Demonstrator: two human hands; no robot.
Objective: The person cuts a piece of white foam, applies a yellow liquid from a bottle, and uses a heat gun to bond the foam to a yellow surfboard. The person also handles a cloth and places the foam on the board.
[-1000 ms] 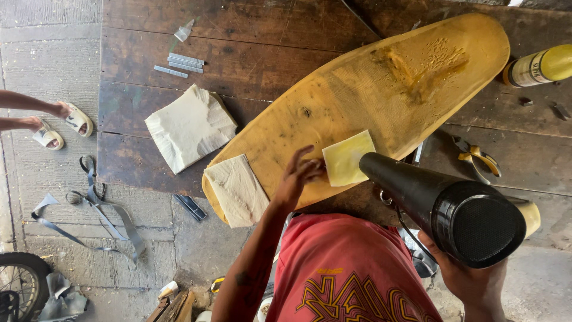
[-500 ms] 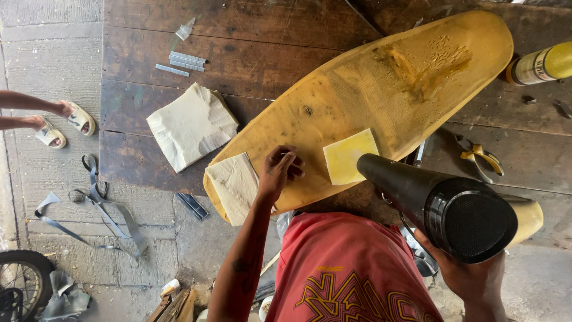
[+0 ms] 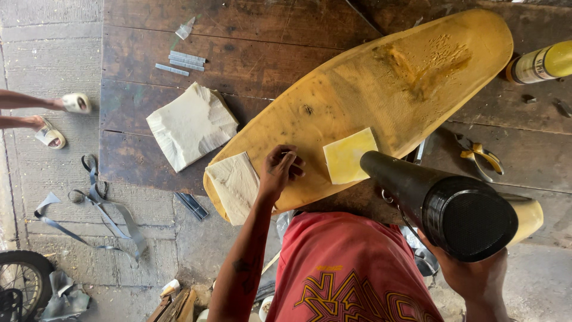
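A long yellow oval board (image 3: pixel 369 101) lies slantwise on a dark wooden workbench (image 3: pixel 256 53). My left hand (image 3: pixel 280 170) rests on the board's near end with its fingers curled, between a pale folded cloth patch (image 3: pixel 235 185) and a square yellow patch (image 3: pixel 348 156). My right hand (image 3: pixel 471 274) grips a black heat gun (image 3: pixel 444 203) whose nozzle points at the yellow patch. A rough, darker worn spot (image 3: pixel 423 65) marks the board's far end.
A crumpled pale cloth (image 3: pixel 190 125) and strips of metal staples (image 3: pixel 182 61) lie on the bench. A yellow spray can (image 3: pixel 539 62) and yellow-handled pliers (image 3: pixel 479 155) sit at right. Straps (image 3: pixel 98 209), a wheel (image 3: pixel 21 283) and another person's sandalled feet (image 3: pixel 56 116) are on the concrete floor.
My left hand has moved left off the yellow patch toward the pale cloth patch and curled its fingers. The heat gun has stayed almost still.
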